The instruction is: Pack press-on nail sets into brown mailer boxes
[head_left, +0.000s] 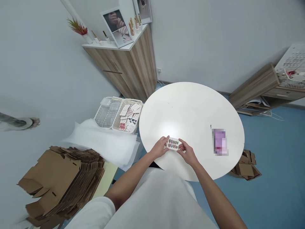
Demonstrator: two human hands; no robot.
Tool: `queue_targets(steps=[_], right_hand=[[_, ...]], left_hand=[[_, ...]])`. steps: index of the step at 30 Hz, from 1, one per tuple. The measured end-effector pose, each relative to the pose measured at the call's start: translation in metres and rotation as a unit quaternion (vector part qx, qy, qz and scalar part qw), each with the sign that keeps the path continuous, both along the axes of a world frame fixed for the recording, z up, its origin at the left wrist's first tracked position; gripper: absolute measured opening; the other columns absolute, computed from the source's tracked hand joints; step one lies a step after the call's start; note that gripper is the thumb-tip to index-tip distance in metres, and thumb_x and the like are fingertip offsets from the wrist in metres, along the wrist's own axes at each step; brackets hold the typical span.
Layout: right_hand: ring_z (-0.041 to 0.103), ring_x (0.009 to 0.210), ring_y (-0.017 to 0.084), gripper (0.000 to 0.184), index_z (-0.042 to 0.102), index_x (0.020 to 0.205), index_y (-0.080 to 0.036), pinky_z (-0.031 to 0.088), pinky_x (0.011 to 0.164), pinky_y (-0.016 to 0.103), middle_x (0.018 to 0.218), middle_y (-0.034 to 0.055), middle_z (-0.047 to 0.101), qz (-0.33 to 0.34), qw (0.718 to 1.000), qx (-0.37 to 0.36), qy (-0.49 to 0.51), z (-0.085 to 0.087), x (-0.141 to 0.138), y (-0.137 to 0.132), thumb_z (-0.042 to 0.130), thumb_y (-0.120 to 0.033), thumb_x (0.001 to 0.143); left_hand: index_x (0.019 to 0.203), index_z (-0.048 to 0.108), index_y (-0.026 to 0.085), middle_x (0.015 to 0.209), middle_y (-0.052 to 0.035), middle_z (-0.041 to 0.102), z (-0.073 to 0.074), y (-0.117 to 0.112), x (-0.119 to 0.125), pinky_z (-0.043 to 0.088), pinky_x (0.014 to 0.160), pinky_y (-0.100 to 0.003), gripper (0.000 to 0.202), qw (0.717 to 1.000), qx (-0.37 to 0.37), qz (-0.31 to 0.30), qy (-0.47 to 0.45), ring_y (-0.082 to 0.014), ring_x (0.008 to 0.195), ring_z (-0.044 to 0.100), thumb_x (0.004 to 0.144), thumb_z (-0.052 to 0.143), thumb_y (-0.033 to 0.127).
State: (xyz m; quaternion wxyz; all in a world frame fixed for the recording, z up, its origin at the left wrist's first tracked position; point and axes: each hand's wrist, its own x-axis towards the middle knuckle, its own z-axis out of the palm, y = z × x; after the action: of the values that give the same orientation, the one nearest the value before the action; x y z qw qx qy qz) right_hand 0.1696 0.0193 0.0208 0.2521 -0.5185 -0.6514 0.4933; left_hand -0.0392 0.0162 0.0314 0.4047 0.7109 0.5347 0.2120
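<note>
A small clear case of coloured press-on nails (173, 143) is held just above the near edge of the round white table (190, 108). My left hand (160, 147) grips its left end with fingers curled round it. My right hand (187, 151) pinches its right end. Both hands are closed on the case, which lies roughly flat between them.
A blurred purple item (219, 142) lies on the table to the right. Two white baskets (119, 115) with packets sit left of the table, beside white foam sheets (102, 141) and stacked flat cardboard boxes (59, 181). More cardboard (245, 168) lies on the blue floor at right.
</note>
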Motion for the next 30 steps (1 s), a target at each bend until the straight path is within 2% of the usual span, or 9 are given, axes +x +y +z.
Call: queue_targets(steps=[8, 15, 22, 30], right_hand=[[0.048, 0.061, 0.011, 0.057, 0.036, 0.124, -0.028, 0.046, 0.065, 0.03, 0.085, 0.0001, 0.055, 0.015, 0.999, -0.027, -0.024, -0.008, -0.09, 0.042, 0.052, -0.024, 0.07], [0.046, 0.06, 0.01, 0.058, 0.038, 0.123, -0.025, 0.045, 0.066, 0.03, 0.086, 0.0007, 0.052, 0.027, 0.998, -0.048, -0.027, -0.032, -0.16, 0.071, 0.053, -0.021, 0.067], [0.048, 0.063, 0.011, 0.06, 0.036, 0.124, -0.023, 0.045, 0.069, 0.03, 0.086, 0.0012, 0.052, 0.021, 0.994, -0.079, -0.074, -0.056, -0.182, 0.078, 0.051, -0.017, 0.067], [0.05, 0.076, 0.015, 0.06, 0.036, 0.125, -0.019, 0.044, 0.071, 0.03, 0.09, 0.0042, 0.053, 0.024, 0.981, -0.058, -0.186, -0.059, -0.19, 0.068, 0.047, -0.011, 0.066]], left_hand=[[0.13, 0.025, 0.023, 0.095, -0.0039, 0.043, -0.018, 0.021, -0.07, 0.044, 0.076, -0.031, 0.066, 0.994, -0.037, 0.103, -0.012, -0.0148, 0.081, 0.049, 0.07, 0.051, 0.014], [0.13, 0.026, 0.019, 0.102, -0.0063, 0.04, -0.036, 0.045, -0.126, 0.042, 0.08, -0.028, 0.067, 0.982, -0.099, 0.161, 0.014, -0.0157, 0.089, 0.048, 0.068, 0.049, 0.015], [0.131, 0.024, 0.015, 0.109, -0.0099, 0.038, -0.053, 0.057, -0.14, 0.037, 0.085, -0.029, 0.069, 0.976, -0.159, 0.135, 0.058, -0.0218, 0.104, 0.042, 0.067, 0.05, 0.018], [0.132, 0.02, 0.011, 0.116, -0.0132, 0.036, -0.056, 0.051, -0.137, 0.029, 0.093, -0.031, 0.074, 0.978, -0.153, 0.092, 0.11, -0.0246, 0.114, 0.034, 0.065, 0.049, 0.015]])
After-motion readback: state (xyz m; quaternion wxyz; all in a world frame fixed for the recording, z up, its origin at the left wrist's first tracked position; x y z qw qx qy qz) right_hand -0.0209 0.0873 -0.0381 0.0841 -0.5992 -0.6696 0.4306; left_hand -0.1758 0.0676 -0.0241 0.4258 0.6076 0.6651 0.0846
